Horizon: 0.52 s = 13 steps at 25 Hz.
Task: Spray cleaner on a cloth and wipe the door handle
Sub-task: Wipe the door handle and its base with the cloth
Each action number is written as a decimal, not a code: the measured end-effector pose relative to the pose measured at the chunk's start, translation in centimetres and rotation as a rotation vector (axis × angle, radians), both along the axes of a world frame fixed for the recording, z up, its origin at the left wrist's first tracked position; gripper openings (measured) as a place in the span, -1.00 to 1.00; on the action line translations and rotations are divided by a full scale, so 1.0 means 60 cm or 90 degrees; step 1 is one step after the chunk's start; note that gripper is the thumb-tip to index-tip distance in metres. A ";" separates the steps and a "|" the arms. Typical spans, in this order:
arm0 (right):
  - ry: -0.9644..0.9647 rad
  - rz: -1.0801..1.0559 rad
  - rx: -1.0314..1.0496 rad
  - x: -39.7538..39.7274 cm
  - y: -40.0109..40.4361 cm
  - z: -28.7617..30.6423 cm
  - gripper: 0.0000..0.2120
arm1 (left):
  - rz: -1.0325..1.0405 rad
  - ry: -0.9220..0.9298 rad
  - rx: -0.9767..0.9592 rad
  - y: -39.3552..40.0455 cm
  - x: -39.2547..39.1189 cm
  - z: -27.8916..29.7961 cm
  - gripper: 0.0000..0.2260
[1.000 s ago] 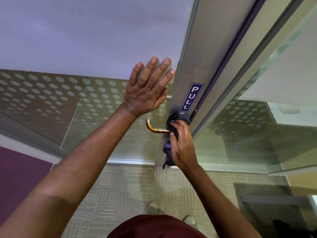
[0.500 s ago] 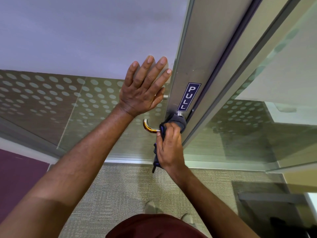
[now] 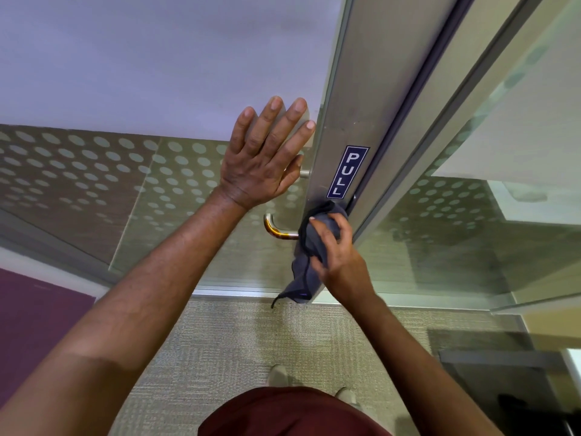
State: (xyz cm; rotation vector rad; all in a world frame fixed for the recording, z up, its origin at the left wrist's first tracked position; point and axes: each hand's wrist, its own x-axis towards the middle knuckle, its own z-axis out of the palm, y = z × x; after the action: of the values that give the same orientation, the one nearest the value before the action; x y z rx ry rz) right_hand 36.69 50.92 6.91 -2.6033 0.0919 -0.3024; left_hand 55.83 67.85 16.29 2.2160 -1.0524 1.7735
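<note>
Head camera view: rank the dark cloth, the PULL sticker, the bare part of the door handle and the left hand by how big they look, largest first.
1. Left hand, flat on the glass.
2. Dark cloth, bunched in the right hand, partly hidden.
3. PULL sticker.
4. Bare part of the door handle; the rest is under the cloth.

Apparent size only.

Handle (image 3: 278,228) base under cloth (image 3: 309,256)

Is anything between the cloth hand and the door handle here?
Nothing but the cloth itself: the right hand presses it around the handle's base at the door frame. The left hand lies flat on the glass above, clear of the handle.
</note>
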 end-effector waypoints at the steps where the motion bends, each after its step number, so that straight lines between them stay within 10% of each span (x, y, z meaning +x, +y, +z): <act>1: 0.000 0.009 -0.009 0.001 -0.004 -0.002 -0.23 | 0.003 0.001 0.000 0.001 0.000 0.001 -0.35; 13: 0.045 -0.047 0.025 0.023 0.131 0.024 -0.53 | 0.014 0.002 0.000 0.013 0.001 -0.003 -0.35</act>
State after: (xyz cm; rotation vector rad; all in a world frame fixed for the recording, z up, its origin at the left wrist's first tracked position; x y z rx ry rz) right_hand 38.10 58.79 8.37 -2.5751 0.2163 -0.2318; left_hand 55.90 68.65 16.13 2.2391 -1.0314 1.7773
